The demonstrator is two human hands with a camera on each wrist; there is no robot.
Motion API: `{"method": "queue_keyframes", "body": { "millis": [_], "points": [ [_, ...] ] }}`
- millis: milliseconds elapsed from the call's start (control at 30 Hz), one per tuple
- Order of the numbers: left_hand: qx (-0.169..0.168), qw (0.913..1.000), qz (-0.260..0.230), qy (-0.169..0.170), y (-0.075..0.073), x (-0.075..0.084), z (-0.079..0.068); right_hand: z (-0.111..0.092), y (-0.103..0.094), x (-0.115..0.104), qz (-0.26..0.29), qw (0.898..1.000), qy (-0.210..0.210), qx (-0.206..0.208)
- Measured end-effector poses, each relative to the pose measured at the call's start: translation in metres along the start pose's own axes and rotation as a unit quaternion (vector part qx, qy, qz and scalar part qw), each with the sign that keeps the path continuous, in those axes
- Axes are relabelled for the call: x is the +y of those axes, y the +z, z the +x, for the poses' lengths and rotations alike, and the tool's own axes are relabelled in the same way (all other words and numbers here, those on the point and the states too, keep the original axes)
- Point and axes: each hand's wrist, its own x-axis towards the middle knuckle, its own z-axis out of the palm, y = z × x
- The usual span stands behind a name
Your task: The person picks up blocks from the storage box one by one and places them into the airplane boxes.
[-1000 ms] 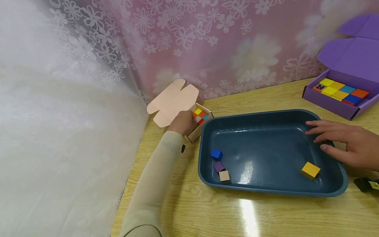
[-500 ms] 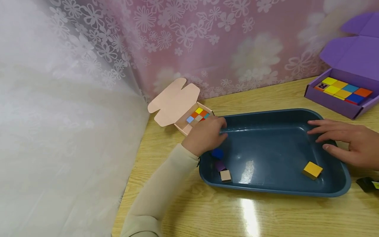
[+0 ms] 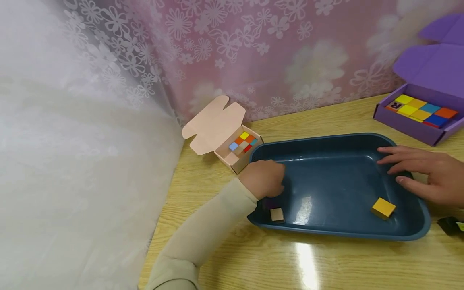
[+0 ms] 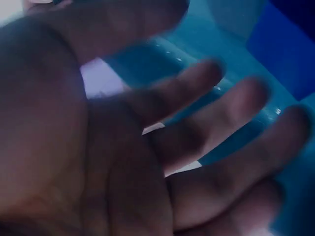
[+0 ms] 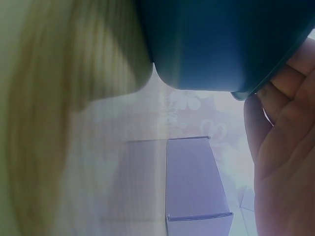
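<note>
My left hand (image 3: pixel 264 178) is over the left end of a dark blue plastic tray (image 3: pixel 326 231). In the left wrist view its fingers are loosely bent and spread, holding nothing. A blue cube (image 4: pixel 285 49) lies just beyond those fingertips; in the head view the hand hides it. Near my left wrist sits a plain wooden cube (image 3: pixel 277 214), and a purple cube beside it is mostly covered. My right hand (image 3: pixel 425 173) rests on the tray's right rim, fingers extended. A yellow cube (image 3: pixel 383 208) lies in the tray near that hand.
Behind the tray's left end stands an open light-pink box (image 3: pixel 236 165) with several coloured cubes. At the back right is an open purple box (image 3: pixel 402 123) holding several more. A flowered curtain (image 3: pixel 261 60) hangs behind the wooden table (image 3: pixel 253 257).
My left hand has come out of the light-pink box and moved right and toward me, over the tray's left end, covering the blue cube. My right hand has stayed on the rim.
</note>
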Motion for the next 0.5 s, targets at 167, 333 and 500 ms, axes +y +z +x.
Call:
{"method": "queue_keyframes", "body": {
  "millis": [167,333,500],
  "points": [
    [-0.039,0.9988,0.026,0.013,0.008,0.009,0.002,0.0,-0.001,-0.001,-0.003,1.0,0.001,0.002],
    [-0.023,0.9987,0.034,0.03,0.012,0.007,0.002,0.001,0.0,0.0,-0.001,1.0,0.0,-0.005],
    [0.024,0.9992,0.002,0.032,-0.007,-0.007,-0.002,-0.001,0.001,0.001,0.0,1.0,0.001,-0.001]
  ]
}}
